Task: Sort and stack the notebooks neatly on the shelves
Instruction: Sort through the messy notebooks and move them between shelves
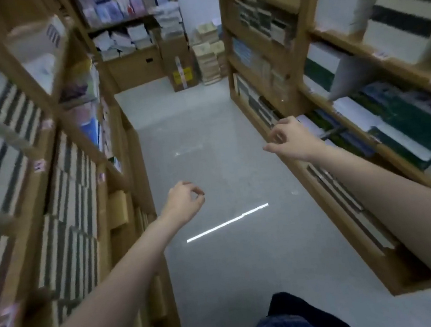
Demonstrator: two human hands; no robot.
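Aisle floor (204, 126) between wooden shelves. Left hand (183, 201) and right hand (286, 137) out over floor, fingers loosely curled, holding nothing. Striped notebooks (64, 210) packed left of floor, green notebooks (406, 121) right, seemingly mostly sorted; loose stacks (209, 54) at floor's far end probably remaining.

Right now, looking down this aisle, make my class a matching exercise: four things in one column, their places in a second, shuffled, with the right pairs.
Things
1. left hand
2. right hand
3. cardboard box
4. striped notebooks

Places
A. far end of the aisle, on the floor
B. left-side shelves
C. by the edge of the right-side shelf
D. over the bare floor, mid-aisle

Pairs: 1-D, 2-C, 3-A, 4-B
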